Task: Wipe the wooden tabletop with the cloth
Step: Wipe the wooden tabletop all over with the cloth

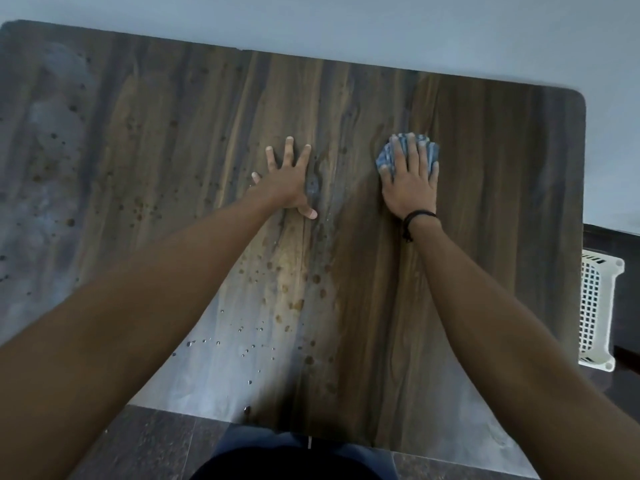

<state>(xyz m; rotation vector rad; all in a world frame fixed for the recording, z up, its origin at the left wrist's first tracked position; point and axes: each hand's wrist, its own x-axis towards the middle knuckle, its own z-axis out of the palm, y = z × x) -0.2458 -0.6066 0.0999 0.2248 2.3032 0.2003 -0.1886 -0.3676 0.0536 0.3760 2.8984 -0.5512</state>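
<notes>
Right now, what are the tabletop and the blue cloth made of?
The tabletop looks like wood or wood-print laminate, smooth: streaky grain, water drops beading on it. The cloth seems soft woven fabric: blue checks, bunching under the right hand.

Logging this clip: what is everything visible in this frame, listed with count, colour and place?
wooden tabletop: one, dark brown grain with pale glare patches, fills most of the view
cloth: one, blue, on the tabletop's right half under the right hand
water droplets: many, clear, scattered over the tabletop's left and middle
basket: one, white lattice, beyond the tabletop's right edge
wall: one, pale grey, behind the far edge
floor: dark tiles, at the near edge
wristband: one, black, on the right wrist
left hand: one, flat with fingers spread, on the bare tabletop at centre
right hand: one, pressed flat on the cloth
</notes>
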